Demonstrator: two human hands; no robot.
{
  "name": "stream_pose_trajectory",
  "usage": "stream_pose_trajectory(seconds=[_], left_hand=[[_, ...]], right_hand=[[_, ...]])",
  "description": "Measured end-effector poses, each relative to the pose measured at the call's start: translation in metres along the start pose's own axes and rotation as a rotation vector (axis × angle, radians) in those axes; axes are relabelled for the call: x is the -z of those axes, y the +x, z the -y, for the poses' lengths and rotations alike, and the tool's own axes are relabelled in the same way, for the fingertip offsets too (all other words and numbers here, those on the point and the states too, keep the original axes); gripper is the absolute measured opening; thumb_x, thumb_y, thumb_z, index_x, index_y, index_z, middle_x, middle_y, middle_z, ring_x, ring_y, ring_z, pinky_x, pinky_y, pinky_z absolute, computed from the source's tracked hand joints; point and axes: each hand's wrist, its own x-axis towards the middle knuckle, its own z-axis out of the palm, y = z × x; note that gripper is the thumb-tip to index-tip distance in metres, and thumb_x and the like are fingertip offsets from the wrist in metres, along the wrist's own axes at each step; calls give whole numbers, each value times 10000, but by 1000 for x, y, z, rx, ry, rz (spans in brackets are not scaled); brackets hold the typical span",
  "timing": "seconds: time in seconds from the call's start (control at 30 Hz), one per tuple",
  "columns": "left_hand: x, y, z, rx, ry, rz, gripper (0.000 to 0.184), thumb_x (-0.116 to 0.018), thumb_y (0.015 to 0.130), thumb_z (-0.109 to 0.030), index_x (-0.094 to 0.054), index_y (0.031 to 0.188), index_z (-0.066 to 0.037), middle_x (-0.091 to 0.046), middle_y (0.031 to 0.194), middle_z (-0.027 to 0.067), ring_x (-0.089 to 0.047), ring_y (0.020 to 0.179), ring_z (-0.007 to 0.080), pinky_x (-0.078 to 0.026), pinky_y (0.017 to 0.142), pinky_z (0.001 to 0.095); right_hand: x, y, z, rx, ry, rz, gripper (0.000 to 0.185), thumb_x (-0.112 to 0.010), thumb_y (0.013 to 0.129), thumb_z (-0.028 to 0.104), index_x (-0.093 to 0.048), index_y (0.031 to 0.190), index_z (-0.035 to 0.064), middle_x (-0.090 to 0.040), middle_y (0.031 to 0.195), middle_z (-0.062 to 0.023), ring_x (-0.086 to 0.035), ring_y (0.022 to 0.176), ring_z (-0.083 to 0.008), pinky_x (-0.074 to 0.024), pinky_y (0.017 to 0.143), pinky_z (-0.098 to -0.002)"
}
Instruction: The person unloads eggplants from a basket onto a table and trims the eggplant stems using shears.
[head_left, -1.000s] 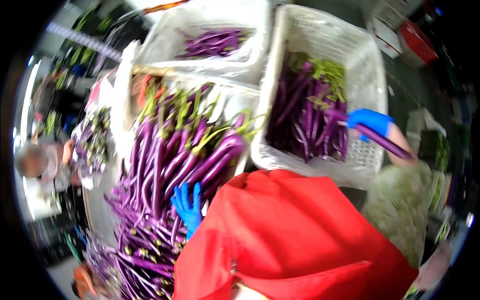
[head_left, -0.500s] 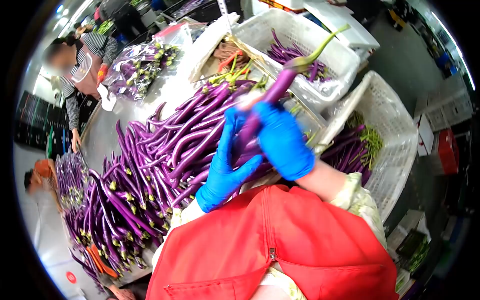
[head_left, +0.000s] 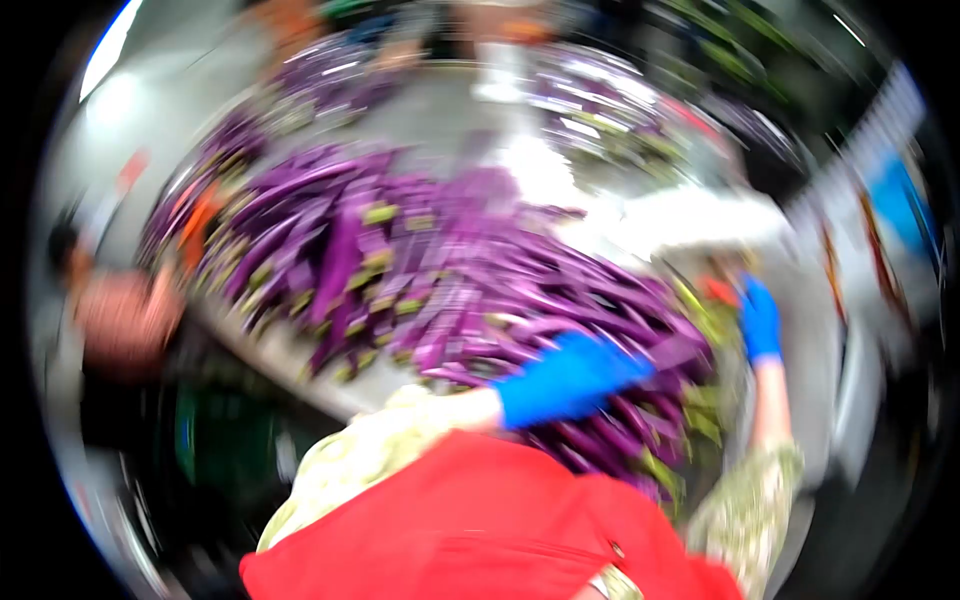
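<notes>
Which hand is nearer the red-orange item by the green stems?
Right. The right hand is close beside the red-orange item, though blur hides whether they touch. The left hand is farther off, at the heaped eggplants.

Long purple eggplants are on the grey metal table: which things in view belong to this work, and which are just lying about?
Belong to the work, it seems:
long purple eggplants with green stem ends
left hand, blue-gloved, at the pile
right hand, blue-gloved, near green stems
grey metal table

Probably just lying about:
filled clear plastic bags, far side
bright blue item, far right
</notes>
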Motion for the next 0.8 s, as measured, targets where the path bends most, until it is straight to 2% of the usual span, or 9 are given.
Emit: stream_pose_trajectory(seconds=[0.03, 0.07, 0.1, 0.17, 0.27, 0.47, 0.67, 0.73, 0.8], left_hand=[[-22, -7, 4, -158, -59, -84, 585, -561, 753, -96, -414, 1318, -126, -563, 1007, 133, -576, 887, 319, -467, 712, 401], [-18, -16, -5, -209, 96, -308, 603, -532, 767, -132, -381, 1349, -155, -556, 1072, 104, -545, 998, 294, -453, 786, 405], [-26, -14, -7, -214, 136, -325, 612, -536, 767, -153, -372, 1356, -160, -542, 1111, 93, -521, 1041, 289, -437, 821, 416], [-38, -35, -4, -186, 162, -365, 631, -549, 766, -185, -354, 1366, -162, -516, 1171, 78, -492, 1088, 286, -415, 862, 432], [-40, -36, -5, -191, 62, -396, 633, -579, 763, -223, -367, 1355, -156, -507, 1175, 66, -485, 1092, 287, -407, 864, 430], [-49, -44, 4, -282, 39, -449, 513, -621, 761, -251, -471, 1241, -149, -510, 1167, 106, -480, 1094, 299, -379, 899, 476], [-38, -46, -10, -243, 131, -370, 374, -641, 712, -217, -557, 1066, -135, -487, 1225, 135, -447, 1148, 330, -308, 978, 534], [-45, -52, -10, -177, 150, -319, 353, -639, 698, -205, -578, 1038, -130, -466, 1260, 154, -426, 1183, 339, -292, 993, 547], [-56, -56, -4, -159, 127, -329, 329, -634, 685, -198, -603, 1004, -124, -410, 1319, 192, -369, 1245, 364, -239, 1030, 568]], right_hand=[[8, 5, -58, -20, -166, 63, 270, -455, 890, 186, -558, 1069, 13, -623, 955, -120, -591, 878, -220, -460, 755, -344], [16, 11, -117, -30, -339, 129, 187, -449, 864, 115, -566, 966, 12, -613, 877, -149, -598, 805, -262, -461, 688, -372], [22, 19, -174, -29, -506, 198, 138, -442, 838, 44, -574, 863, 11, -603, 799, -178, -605, 731, -304, -461, 622, -401], [-2, 16, -118, 273, -823, 312, 77, -511, 752, 17, -585, 763, 33, -588, 737, -227, -568, 696, -408, -443, 612, -466], [-15, 23, -106, 233, -1053, 282, 55, -552, 688, 16, -599, 714, 30, -585, 730, -231, -574, 735, -409, -441, 626, -476], [21, 46, -102, 22, -892, 127, 71, -507, 710, 28, -565, 748, 11, -576, 729, -228, -536, 662, -393, -417, 608, -425], [150, 72, -59, 306, -581, -339, 83, -566, 767, 95, -538, 798, 23, -460, 601, -34, -441, 510, -139, -368, 476, -292], [210, 72, -46, 133, -351, -303, 77, -557, 811, 106, -536, 869, 61, -419, 610, 28, -411, 495, -72, -326, 437, -207], [204, 17, 72, -179, 17, -206, 90, -561, 834, 106, -525, 915, 90, -420, 626, 36, -401, 505, -38, -307, 434, -168]])
